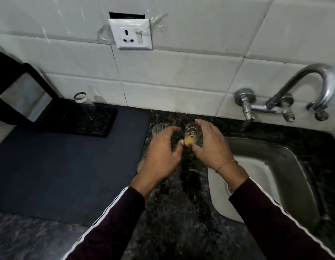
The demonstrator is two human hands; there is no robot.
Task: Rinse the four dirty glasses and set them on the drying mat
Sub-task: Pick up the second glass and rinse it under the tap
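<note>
Between mat (59,175) and sink (286,177), two glasses: right grip (210,145) around one (192,136), left (163,151) unclear.

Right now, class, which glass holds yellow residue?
The glass in the right hand, nearest the sink; the glass behind the left hand looks clear.

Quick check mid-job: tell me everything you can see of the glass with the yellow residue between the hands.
The small clear glass with yellow residue looks like a ribbed tumbler, with yellowish-orange dregs in its lower part and smears higher up. It stands roughly upright on the dark speckled stone counter, between the dark blue drying mat and the steel sink. The right hand curls round it, thumb at its base; the left hand sits close beside it, contact unclear.
</note>
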